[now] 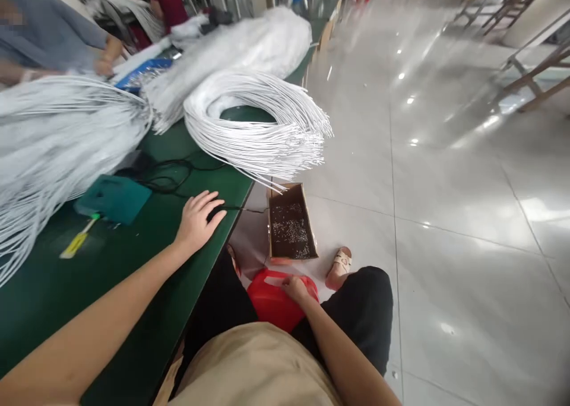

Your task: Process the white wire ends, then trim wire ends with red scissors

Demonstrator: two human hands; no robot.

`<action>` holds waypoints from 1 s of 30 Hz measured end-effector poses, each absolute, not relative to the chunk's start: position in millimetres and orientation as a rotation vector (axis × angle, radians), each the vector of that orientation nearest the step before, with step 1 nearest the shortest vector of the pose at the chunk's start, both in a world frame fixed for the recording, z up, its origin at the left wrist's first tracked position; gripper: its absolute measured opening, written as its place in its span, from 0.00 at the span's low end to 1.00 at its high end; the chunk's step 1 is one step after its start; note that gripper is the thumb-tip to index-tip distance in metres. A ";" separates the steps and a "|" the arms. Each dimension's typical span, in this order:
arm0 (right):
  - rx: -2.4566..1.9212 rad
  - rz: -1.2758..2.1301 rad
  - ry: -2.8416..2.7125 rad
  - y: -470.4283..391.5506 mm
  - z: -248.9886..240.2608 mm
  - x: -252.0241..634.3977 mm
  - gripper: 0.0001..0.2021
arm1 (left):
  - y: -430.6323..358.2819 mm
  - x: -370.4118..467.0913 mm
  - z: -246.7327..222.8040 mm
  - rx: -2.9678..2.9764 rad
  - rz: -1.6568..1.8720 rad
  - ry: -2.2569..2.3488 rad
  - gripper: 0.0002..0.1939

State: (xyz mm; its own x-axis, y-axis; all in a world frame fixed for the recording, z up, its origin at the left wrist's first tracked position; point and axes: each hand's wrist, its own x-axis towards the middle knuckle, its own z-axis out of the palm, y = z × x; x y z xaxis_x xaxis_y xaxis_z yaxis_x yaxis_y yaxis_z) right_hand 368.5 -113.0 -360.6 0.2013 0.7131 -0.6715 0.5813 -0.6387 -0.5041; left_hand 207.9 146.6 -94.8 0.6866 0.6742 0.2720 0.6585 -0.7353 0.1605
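Observation:
My left hand (pixel 198 222) rests on the green tabletop (pixel 214 246) near its edge, fingers stretched out and holding nothing. A black cable runs under or beside its fingertips. Between my legs, my right hand (pixel 296 288) is closed at the front of a red plastic stool (pixel 276 305), its fingers curled by a pale patch there. Beyond the left hand lies a coiled bundle of white cables (pixel 253 127), its cut ends hanging over the table edge. A teal box-shaped device (pixel 113 198) with a yellow tag (pixel 75 246) sits to the left.
On the floor stands an open cardboard box (pixel 315 246) with small white bits inside. More white cables (pixel 66 133) and a plastic-wrapped bundle (pixel 249 41) cover the table's far side. A blue tray (pixel 138 76) lies near a co-worker (pixel 53 32). Wooden chairs (pixel 543 79) are at far right.

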 end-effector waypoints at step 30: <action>-2.176 1.131 -1.489 -140.7 -338.0 418.7 0.11 | 161.3 -16.6 -32.1 2.471 0.473 1.874 0.22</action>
State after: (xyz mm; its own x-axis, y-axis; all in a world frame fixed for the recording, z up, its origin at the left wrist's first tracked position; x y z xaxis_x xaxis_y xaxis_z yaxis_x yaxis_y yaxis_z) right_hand 418.7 -140.7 -338.0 0.1658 0.8789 -0.4473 0.6664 -0.4342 -0.6061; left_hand -16.6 161.3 -32.1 0.2409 0.9417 0.2349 0.9404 -0.2863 0.1834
